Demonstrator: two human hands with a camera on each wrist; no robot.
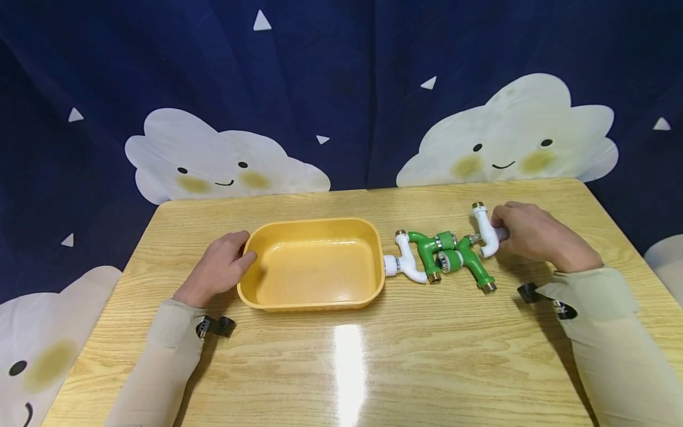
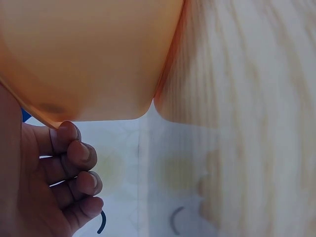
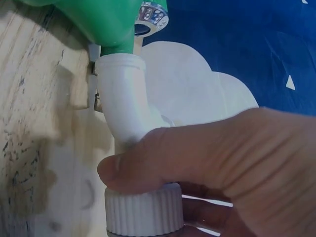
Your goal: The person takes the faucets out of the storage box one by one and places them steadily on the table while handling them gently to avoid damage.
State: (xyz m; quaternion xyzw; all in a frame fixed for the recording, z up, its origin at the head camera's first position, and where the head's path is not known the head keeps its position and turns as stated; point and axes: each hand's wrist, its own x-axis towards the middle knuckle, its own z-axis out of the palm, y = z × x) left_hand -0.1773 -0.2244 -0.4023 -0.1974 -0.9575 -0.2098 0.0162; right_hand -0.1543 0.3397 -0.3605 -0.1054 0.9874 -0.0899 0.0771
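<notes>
My left hand (image 1: pixel 219 267) pinches the left rim of a yellow plastic basin (image 1: pixel 315 270), thumb over the edge and fingers outside, as the left wrist view (image 2: pixel 64 173) also shows. At the right, my right hand (image 1: pixel 541 234) grips a white plastic tap (image 1: pixel 486 228) by its handle end. In the right wrist view the thumb lies across that tap's body (image 3: pixel 123 94), above its ribbed white collar (image 3: pixel 144 210). The tap's spout end is close to a green tap (image 1: pixel 472 264); whether they touch I cannot tell.
Between the basin and my right hand lie another green tap (image 1: pixel 427 252) and a second white tap (image 1: pixel 408 261), its ribbed handle against the basin's right side. The wooden table (image 1: pixel 427 356) ends at a dark blue curtain (image 1: pixel 347 89) with cloud prints.
</notes>
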